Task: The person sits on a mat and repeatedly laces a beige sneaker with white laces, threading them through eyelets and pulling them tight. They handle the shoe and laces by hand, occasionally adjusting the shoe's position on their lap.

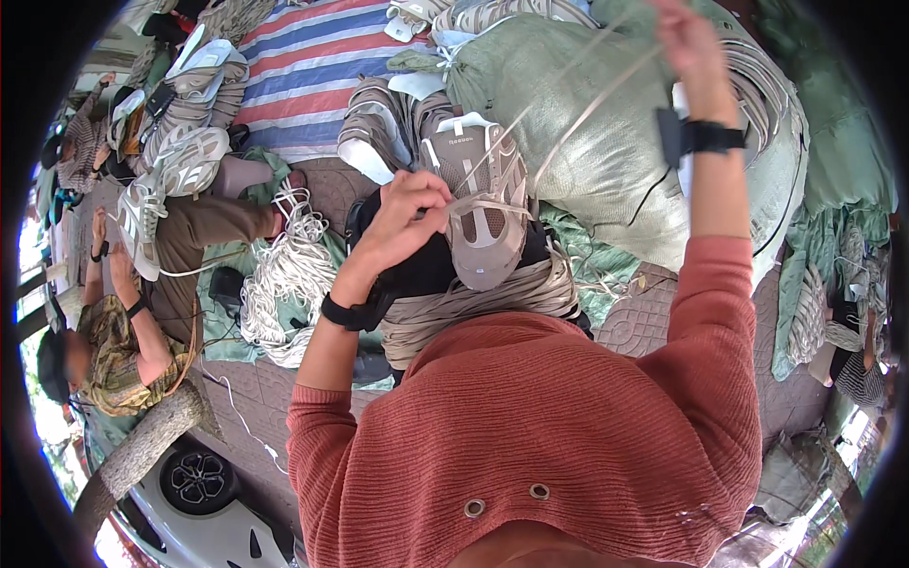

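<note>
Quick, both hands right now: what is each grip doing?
Left hand: closed, pinching the lace at the beige shoe.
Right hand: raised and closed on the laces, which are pulled taut.

Soft, even daylight fills the scene, with faint shadows. Glare burns out the lower corners below the red sweater (530, 426). Fisheye bending and a black vignette ring it; the raised right hand (686, 43) blurs slightly.

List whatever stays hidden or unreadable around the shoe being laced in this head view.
- Right hand: fingertips cut off by the top edge, so its grip on the pale flat shoelace is unclear.
- Beige mesh sneaker: sole faces away; the left hand covers one side.
- Bundle of laces on the lap: lower part hidden by the rust-red sweater.
</note>
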